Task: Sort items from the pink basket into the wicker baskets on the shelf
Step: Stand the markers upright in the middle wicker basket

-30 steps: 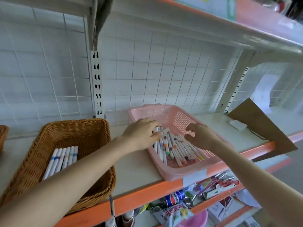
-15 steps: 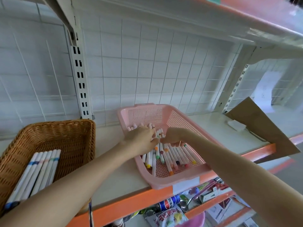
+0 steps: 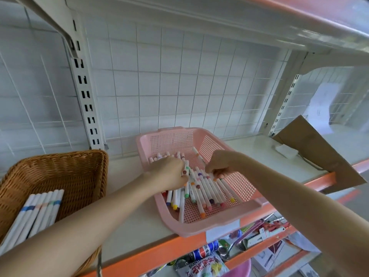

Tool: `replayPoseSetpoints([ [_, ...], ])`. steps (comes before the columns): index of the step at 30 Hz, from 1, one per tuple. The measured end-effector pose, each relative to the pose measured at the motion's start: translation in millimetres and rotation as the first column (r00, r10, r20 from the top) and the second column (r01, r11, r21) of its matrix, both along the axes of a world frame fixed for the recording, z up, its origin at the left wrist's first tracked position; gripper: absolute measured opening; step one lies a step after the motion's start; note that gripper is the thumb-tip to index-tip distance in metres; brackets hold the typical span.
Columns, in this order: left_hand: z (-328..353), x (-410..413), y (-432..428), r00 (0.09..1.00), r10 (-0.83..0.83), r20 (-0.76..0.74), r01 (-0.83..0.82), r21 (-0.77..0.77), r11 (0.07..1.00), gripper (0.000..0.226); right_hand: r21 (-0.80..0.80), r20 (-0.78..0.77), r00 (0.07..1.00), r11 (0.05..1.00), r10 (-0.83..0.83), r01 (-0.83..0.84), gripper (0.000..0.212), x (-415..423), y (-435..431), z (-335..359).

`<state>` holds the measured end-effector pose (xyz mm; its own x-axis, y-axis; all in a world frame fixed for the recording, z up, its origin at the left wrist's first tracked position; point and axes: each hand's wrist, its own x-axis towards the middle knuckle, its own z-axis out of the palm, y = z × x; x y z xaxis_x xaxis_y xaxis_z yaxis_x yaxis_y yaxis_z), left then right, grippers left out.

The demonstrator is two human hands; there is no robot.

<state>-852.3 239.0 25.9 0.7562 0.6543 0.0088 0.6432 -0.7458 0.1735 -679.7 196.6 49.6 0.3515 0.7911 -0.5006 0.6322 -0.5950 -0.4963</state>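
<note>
Head view: curling the fingers [image 3: 178, 165] of the left hand [image 3: 167, 173] round a white marker [image 3: 186, 166], gripping it with the maroon cap end turned toward the camera, just above the pile. Bending the fingers [image 3: 218, 174] of the right hand [image 3: 221, 161] down onto the upper ends of the loose markers [image 3: 205, 189] and touching them; pinching one or only pressing, cannot tell. Reaching with both hands into the pink basket [image 3: 199, 230], close together over its middle. Lying mostly lengthwise on that basket's perforated floor, white barrels with caps of many colours. Sitting near the front of the cream shelf [image 3: 135, 216], front corner at the orange lip. Standing apart to the left on the same shelf, a wicker basket [image 3: 60, 172] holding a neat row of white banded pens [image 3: 40, 212]. Leaning at the far right, a cardboard sheet [image 3: 315, 152].
</note>
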Motion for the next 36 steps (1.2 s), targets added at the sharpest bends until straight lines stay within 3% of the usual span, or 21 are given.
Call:
replayPoseSetpoints([
  [5, 6.4, 32.2, 2.0, 0.998, -0.044, -0.054, 0.043, -0.022, 0.999, 0.028, 0.221, -0.072, 0.996, 0.973, -0.048, 0.063, 0.009, 12.8, -43.3, 9.5],
  [11, -3.5, 66.8, 6.6, 0.985, 0.029, -0.172, -0.048, -0.107, 0.993, 0.031, 0.406, -0.085, 0.986, 0.899, -0.143, 0.166, 0.016, 18.3, -64.6, -1.5],
  [14, -7.3, 77.6, 11.4, 0.97, 0.097, -0.223, -0.134, -0.156, 0.979, 0.038, 0.467, -0.129, 0.976, 0.858, -0.176, 0.216, 0.018, 20.7, -64.5, -6.8],
  [18, -9.6, 84.1, 12.9, 0.961, 0.125, -0.246, -0.2, -0.309, 0.93, 0.027, 0.484, -0.129, 0.971, 0.843, -0.199, 0.237, 0.019, 23.5, -61.6, -11.5],
  [22, -7.6, 80.8, 12.6, 0.98, 0.148, -0.134, -0.197, -0.524, 0.829, 0.016, 0.465, -0.109, 0.977, 0.859, -0.182, 0.212, 0.018, 22.1, -61.8, -10.9],
  [26, 12.5, 64.6, 3.4, 0.989, 0.12, 0.088, -0.036, -0.642, 0.765, 0.016, 0.462, -0.114, 0.98, 0.865, -0.162, 0.197, 0.02, 20.7, -64.1, -9.3],
  [31, 37.3, 20.2, -8.6, 0.925, 0.155, 0.348, 0.112, -0.637, 0.762, 0.008, 0.492, -0.192, 0.967, 0.836, -0.166, 0.242, 0.011, 12.1, -64.6, 0.5],
  [36, 54.9, -44.4, -10.8, 0.83, 0.231, 0.508, 0.103, -0.546, 0.831, 0.006, 0.578, -0.219, 0.975, 0.801, -0.029, 0.154, 0.023, -30.3, -48.8, 28.3],
])
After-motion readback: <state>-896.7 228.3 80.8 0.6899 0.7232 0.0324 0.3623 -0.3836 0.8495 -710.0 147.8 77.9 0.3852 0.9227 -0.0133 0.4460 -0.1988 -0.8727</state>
